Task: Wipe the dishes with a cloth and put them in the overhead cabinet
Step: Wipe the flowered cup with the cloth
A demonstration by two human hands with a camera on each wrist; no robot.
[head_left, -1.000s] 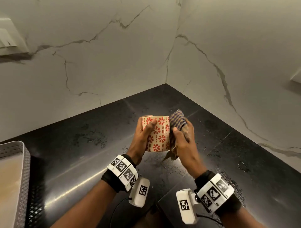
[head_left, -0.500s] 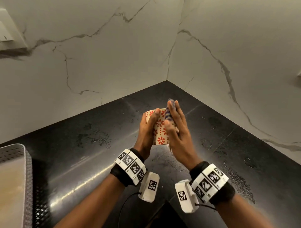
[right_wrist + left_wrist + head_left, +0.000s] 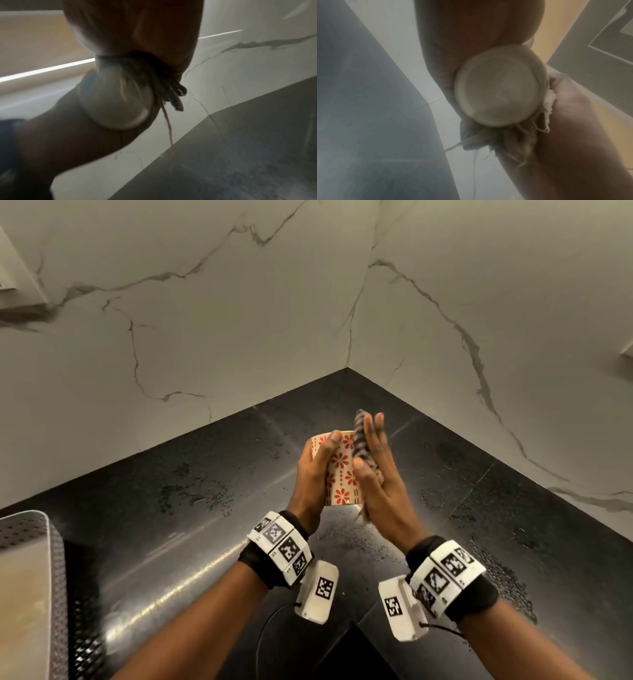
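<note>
A cream cup with red flowers (image 3: 342, 474) is held upright above the black counter. My left hand (image 3: 317, 465) grips its left side, fingers curled over the rim. My right hand (image 3: 375, 470) presses a striped cloth (image 3: 361, 436) flat against the cup's right side with straight fingers. The left wrist view shows the cup's round base (image 3: 500, 86) with the frayed cloth (image 3: 510, 136) bunched under it. In the right wrist view the cup's base (image 3: 116, 102) and cloth threads (image 3: 164, 86) show between both hands.
A perforated metal tray (image 3: 30, 587) stands at the left edge of the wet black counter (image 3: 212, 529). Marble walls (image 3: 239, 320) meet in a corner behind the cup. Wrist cameras hang under both forearms.
Both hands and the cup have risen and moved back towards the corner. The right hand went from clutching the bunched cloth to pressing it with straight fingers along the cup's side.
</note>
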